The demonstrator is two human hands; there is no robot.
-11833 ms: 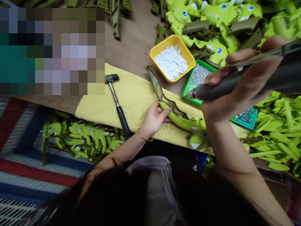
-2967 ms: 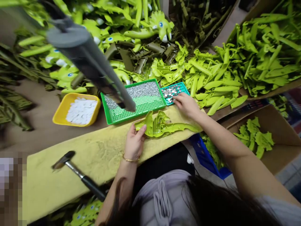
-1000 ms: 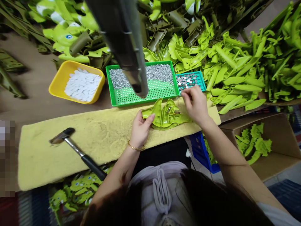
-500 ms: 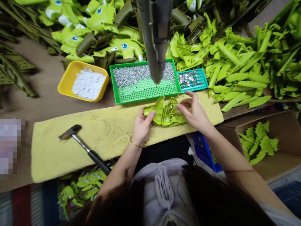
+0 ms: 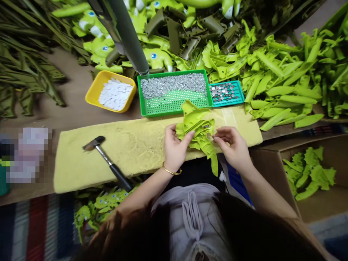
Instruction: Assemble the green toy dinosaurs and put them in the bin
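My left hand [image 5: 177, 145] grips the left side of a lime-green plastic toy shell [image 5: 198, 125], thumb on top, over the yellow pad. The shell's ribbed inner side faces up, with a small shiny metal part [image 5: 206, 126] set in it. A long green piece points down from its lower right. My right hand [image 5: 231, 145] is closed in a pinch at the shell's right edge, on a small pale disc [image 5: 209, 136]; its exact kind is hard to make out. Beyond the shell stand a green tray [image 5: 176, 113] of screws and a teal tray [image 5: 228, 103] of small metal discs.
A hammer [image 5: 110, 165] lies on the yellow pad [image 5: 73, 156]. A power screwdriver [image 5: 133, 50] hangs above the screw tray's left end. A yellow tub [image 5: 91, 98] holds white pieces. Green and olive parts are piled behind; a cardboard box [image 5: 268, 170] with green parts stands right.
The shell has turned in my left hand, its long end now pointing down toward me. My right hand has come lower, to its right edge. The hanging screwdriver has swung left.
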